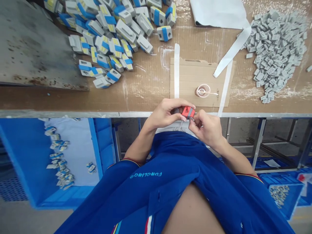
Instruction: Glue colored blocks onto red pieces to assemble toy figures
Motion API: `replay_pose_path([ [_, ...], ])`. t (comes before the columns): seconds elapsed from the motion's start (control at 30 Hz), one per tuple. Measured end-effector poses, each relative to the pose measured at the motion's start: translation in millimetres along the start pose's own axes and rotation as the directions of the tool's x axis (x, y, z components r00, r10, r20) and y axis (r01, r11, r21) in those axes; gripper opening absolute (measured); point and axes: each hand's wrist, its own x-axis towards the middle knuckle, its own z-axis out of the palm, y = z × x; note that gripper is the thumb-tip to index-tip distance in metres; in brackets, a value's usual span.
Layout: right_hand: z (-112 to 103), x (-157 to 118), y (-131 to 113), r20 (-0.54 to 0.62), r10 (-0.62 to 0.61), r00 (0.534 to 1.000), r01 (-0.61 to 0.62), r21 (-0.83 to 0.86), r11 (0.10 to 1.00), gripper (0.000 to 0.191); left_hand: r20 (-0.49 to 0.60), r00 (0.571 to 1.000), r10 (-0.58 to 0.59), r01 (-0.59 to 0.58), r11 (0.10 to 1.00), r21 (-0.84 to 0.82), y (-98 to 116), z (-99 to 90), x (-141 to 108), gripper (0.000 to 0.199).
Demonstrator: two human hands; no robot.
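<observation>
My left hand [168,112] is closed on a small red block [185,111] with a grey band across it, gripped between thumb and fingers. This is just over the front edge of the table. Close against the block's lower right corner, my right hand [206,126] is pinched shut, its fingertips touching or nearly touching the block. What those fingertips hold, if anything, is too small to make out. Behind the hands, a small clear cup [203,90] with a cotton swab [211,93] lying across it stands on a taped piece of cardboard [187,78].
Grey blocks with blue and yellow bands [118,32] are heaped at the back left, beside a stained metal plate [36,48]. Small grey pieces [275,52] are piled at the right, near a white cloth [219,13]. A blue crate [95,146] holds more banded blocks below left.
</observation>
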Motion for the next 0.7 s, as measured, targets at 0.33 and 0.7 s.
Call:
replay_pose_path([
  [0.33,-25,18,3,0.027,-0.228,0.973,0.229,-0.153,0.961,0.021,-0.037,0.997,0.068,-0.069,0.998,-0.007,5,5.3,3,0.053],
  [0.7,-38,5,49,-0.273,0.177,0.945,-0.144,0.138,0.98,0.007,-0.066,0.997,-0.046,0.04,0.995,-0.09,-5,10.2,4,0.05],
])
